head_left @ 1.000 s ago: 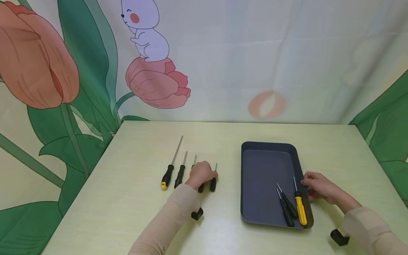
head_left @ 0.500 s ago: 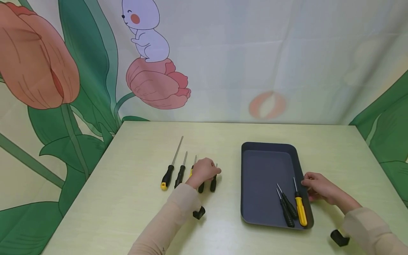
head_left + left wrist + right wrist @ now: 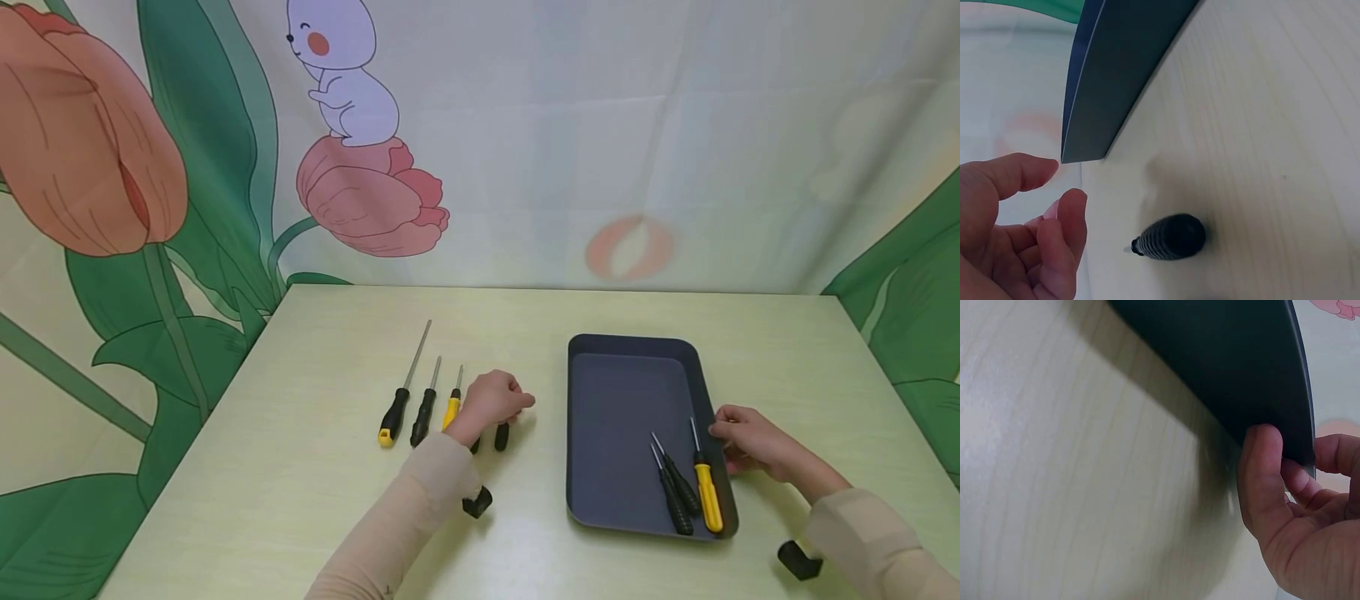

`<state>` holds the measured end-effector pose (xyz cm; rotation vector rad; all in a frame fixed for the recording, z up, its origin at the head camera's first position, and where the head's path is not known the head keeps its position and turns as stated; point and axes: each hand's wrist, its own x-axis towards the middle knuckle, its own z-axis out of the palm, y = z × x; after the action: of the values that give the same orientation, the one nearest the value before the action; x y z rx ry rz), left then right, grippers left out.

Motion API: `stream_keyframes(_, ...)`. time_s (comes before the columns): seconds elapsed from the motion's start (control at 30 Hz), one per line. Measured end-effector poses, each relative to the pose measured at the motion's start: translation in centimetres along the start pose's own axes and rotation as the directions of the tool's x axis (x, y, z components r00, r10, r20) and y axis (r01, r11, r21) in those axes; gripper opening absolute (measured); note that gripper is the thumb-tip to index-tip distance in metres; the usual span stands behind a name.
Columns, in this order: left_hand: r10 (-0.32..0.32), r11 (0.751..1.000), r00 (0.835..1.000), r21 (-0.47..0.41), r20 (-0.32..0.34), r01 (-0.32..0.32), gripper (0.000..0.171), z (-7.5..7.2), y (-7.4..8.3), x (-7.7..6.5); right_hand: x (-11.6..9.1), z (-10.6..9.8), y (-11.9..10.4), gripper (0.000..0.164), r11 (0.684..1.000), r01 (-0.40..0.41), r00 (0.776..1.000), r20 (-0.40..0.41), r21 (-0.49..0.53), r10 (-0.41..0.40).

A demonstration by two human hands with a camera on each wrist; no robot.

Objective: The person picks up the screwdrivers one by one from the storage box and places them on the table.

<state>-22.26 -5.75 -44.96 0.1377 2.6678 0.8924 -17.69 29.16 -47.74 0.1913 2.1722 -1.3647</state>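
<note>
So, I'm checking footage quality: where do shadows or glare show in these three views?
Head view: a soft shadow on the table beside the left sleeve; left wrist view: a soft shadow beside the black screwdriver handle; right wrist view: a dark shadow along the tray, and a pale patch, probably glare, at the picture's left edge.

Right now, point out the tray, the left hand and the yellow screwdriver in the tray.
Tray [image 3: 626, 421]: head view, on its bare floor.
Left hand [image 3: 492, 397]: head view, on the back of the hand.
Yellow screwdriver [image 3: 707, 497]: head view, on its handle.
</note>
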Motion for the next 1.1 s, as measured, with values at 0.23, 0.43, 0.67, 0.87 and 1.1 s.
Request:
stream_keyframes(0.23, 0.016, 0.998, 0.999, -0.064, 0.034, -0.014, 0.026, 0.2, 1.1, -0.3, 0.0, 0.0, 0.1, 0.011, 1.000, -0.003, 1.000, -0.001, -0.003, 0.003)
stream_keyframes(0.43, 0.027, 0.997, 0.999, -0.070, 0.039, -0.024, 0.024, 0.5, 1.5, -0.3, 0.0, 0.0, 0.1, 0.010, 1.000, -0.002, 1.000, 0.002, 0.005, 0.002)
stream_keyframes(0.67, 0.022, 0.990, 0.997, -0.140, 0.075, -0.011, 0.021, 0.6, 2.4, -0.5, -0.1, 0.0, 0.0, 0.011, 1.000, -0.006, 1.000, 0.001, -0.002, 0.006)
stream_keyframes(0.87, 0.026, 0.977, 0.994, -0.213, 0.110, -0.002, 0.019, 0.8, 3.2, -0.8, 0.0, 0.0, 0.0, 0.011, 1.000, -0.005, 1.000, 0.004, 0.000, 0.005)
stream_keyframes(1.1, 0.037, 0.963, 0.988, -0.270, 0.153, 0.006, 0.018, 1.2, 3.9, -0.9, 0.1, 0.0, 0.1, 0.011, 1.000, -0.004, 1.000, 0.004, 0.000, 0.004)
